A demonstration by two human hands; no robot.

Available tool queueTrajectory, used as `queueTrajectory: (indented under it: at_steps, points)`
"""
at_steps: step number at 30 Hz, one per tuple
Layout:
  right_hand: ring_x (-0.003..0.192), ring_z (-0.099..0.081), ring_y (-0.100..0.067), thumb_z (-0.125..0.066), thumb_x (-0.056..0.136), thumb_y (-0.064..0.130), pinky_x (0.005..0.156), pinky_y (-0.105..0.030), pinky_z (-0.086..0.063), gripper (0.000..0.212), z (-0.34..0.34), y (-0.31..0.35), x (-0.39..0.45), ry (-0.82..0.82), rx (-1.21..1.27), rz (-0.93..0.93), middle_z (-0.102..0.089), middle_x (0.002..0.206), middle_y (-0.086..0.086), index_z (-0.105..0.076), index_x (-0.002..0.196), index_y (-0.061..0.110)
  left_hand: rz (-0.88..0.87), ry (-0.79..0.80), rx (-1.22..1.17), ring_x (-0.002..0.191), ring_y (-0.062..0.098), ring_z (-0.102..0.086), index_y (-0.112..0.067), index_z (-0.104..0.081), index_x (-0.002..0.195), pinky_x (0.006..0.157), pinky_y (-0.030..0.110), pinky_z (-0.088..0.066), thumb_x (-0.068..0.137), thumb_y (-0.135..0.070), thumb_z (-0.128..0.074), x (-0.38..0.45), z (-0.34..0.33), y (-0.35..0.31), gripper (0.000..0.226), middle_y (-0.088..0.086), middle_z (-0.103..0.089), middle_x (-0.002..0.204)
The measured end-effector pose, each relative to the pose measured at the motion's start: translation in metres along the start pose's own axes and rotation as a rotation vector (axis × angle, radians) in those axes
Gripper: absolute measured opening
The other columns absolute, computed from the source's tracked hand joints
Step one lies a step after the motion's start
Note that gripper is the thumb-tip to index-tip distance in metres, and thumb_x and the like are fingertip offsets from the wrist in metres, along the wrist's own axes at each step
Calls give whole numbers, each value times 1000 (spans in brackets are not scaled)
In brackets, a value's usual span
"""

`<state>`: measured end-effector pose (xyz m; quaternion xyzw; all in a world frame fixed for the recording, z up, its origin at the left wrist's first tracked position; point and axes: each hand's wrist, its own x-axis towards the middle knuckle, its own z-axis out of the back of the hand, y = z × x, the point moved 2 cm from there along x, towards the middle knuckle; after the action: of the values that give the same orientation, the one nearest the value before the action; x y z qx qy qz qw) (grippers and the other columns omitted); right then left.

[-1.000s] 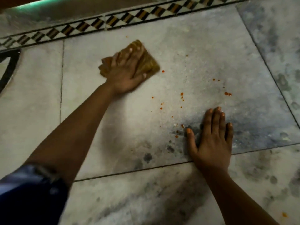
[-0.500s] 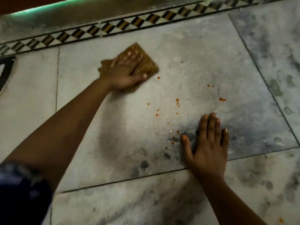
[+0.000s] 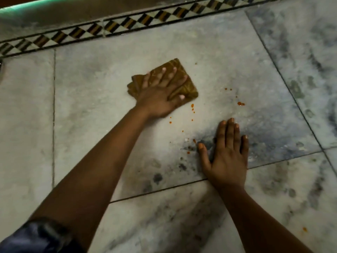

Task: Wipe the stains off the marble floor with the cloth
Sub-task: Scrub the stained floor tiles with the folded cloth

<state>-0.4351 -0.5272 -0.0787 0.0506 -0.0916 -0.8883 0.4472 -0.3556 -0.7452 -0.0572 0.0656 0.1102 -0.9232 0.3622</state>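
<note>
A folded brown cloth [image 3: 187,88] lies flat on the grey marble floor [image 3: 91,92]. My left hand [image 3: 160,95] presses down on it with straight, spread fingers and covers most of it. Small orange-red stains [image 3: 192,106] dot the marble just right of and below the cloth. A larger drop [image 3: 240,103] sits further right, and more spots [image 3: 188,152] lie near my right thumb. My right hand [image 3: 228,154] rests flat on the floor, fingers straight, holding nothing.
A patterned black, brown and white tile border [image 3: 127,24] runs along the far edge of the floor. Dark grout lines [image 3: 53,115] divide the slabs. Dark grey veining marks the marble around my right hand. One lone orange spot [image 3: 304,229] lies at the lower right.
My left hand has slid the cloth to the right and nearer, up to the cluster of orange spots. Some spots near the cloth are gone. My right hand stays planted.
</note>
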Motion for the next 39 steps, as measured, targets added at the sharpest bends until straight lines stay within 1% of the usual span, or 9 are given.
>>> queueTrajectory:
  at_steps: [6, 8, 11, 15, 18, 22, 28, 34, 39]
  points:
    - [143, -18, -28, -26, 87, 58, 115, -43, -7, 80, -2, 0, -1, -19, 4, 2, -20, 154, -15, -23, 147, 6, 256, 56, -112, 145, 22, 14, -36, -4, 148, 114, 51, 10, 96, -55, -22, 67, 25, 5, 59, -5, 11, 158]
    - [142, -20, -28, -27, 87, 58, 115, -43, -7, 80, -2, 0, -1, -22, 8, 3, -21, 154, -15, -24, 147, 5, 179, 66, -111, 145, 22, 12, -35, -7, 148, 113, 51, 9, 96, -54, -23, 82, 25, -19, 58, -4, 8, 159]
    - [141, -23, -30, -28, 87, 58, 114, -44, -9, 80, -1, 0, 0, -29, 14, 2, -25, 152, -17, -27, 145, 4, -55, 9, -3, 146, 19, 5, -40, -17, 146, 114, 48, 9, 95, -55, -25, 66, 7, -47, 54, -6, -1, 159]
    - [142, -21, -29, -28, 87, 58, 115, -45, -9, 80, -1, -2, 1, -35, 38, 11, -24, 153, -17, -27, 146, 4, -222, -38, -5, 145, 16, -3, -47, -21, 142, 113, 43, 3, 88, -61, -26, 29, 0, -22, 57, -13, -10, 157]
    - [143, -18, -28, -26, 88, 58, 115, -45, -7, 79, -2, -1, 1, -29, 36, 17, -21, 154, -17, -24, 146, 4, -138, -8, -60, 145, 16, -2, -45, -22, 143, 113, 41, 1, 93, -56, -35, 49, 12, -6, 53, -13, -8, 157]
    - [143, -17, -28, -26, 88, 58, 114, -44, -6, 79, -3, -2, 1, -34, 41, 16, -21, 154, -17, -24, 147, 4, 37, 14, -64, 146, 19, 5, -40, -20, 145, 114, 47, 5, 95, -53, -32, 72, 18, -33, 53, -8, -3, 159]
    - [143, -18, -30, -24, 88, 59, 114, -44, -4, 80, -2, -3, 0, -32, 57, 25, -20, 154, -18, -22, 146, 4, -279, -2, 55, 145, 20, 2, -47, -15, 144, 112, 50, 5, 92, -60, -29, 1, -8, -30, 56, -9, -3, 158]
    - [145, -8, -27, -16, 86, 61, 115, -43, 3, 83, -2, -1, 2, -21, 56, 43, -10, 157, -16, -13, 149, 6, 71, 43, 14, 145, 28, 8, -39, -13, 147, 112, 55, 7, 94, -56, -31, 39, 13, -22, 59, -6, 5, 159]
    - [145, 2, -25, -20, 90, 62, 115, -42, 8, 83, 0, -2, 0, 47, 52, 46, 0, 158, -14, -2, 149, 6, 4, 15, 40, 145, 23, 11, -45, -9, 145, 111, 53, 10, 95, -57, -24, -22, -14, -40, 54, -10, 7, 158]
